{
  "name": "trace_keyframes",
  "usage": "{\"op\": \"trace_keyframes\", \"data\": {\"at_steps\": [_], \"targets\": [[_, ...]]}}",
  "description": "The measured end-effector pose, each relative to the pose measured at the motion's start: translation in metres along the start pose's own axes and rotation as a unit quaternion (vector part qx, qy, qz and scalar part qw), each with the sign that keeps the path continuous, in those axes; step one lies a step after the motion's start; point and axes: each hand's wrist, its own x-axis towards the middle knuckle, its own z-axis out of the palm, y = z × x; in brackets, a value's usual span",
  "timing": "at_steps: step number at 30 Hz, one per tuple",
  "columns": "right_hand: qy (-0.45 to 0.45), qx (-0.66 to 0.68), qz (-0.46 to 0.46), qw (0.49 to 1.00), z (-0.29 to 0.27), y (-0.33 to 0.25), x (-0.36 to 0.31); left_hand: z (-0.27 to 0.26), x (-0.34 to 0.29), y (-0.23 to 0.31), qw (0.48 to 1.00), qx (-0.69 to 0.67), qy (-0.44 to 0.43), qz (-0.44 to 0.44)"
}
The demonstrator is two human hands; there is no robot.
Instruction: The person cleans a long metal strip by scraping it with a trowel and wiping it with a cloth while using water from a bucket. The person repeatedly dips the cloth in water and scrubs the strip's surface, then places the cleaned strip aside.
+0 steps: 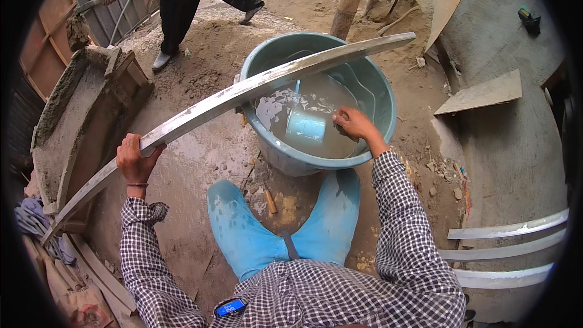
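Your left hand (135, 159) is clenched round the long metal straightedge (243, 90), which runs up-right across the tub (379, 109) rim, while your right hand (353, 124) grips a small scrubbing pad at the water, just below that bar.

Left hand (135, 161) grips a long straightedge (243, 91); right hand (354, 123) in the water tub (382, 94).
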Motion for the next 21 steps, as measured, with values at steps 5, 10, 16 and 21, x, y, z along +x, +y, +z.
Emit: {"op": "trace_keyframes", "data": {"at_steps": [5,10,16,21], "targets": [[0.064,0.011,-0.028,0.997,0.000,-0.004,0.000,0.000,-0.004,-0.005,1.000,0.018,-0.006,-0.008],[0.224,0.105,-0.086,0.965,-0.001,0.003,0.006,0.016,-0.006,-0.011,0.999,0.027,-0.034,0.023],[0.320,0.281,-0.315,0.848,-0.003,-0.103,-0.064,0.010,-0.005,-0.016,0.998,0.020,-0.051,0.023],[0.154,0.238,-0.370,0.885,0.077,-0.186,-0.120,0.008,-0.010,-0.020,0.998,0.044,-0.048,0.025]]}}
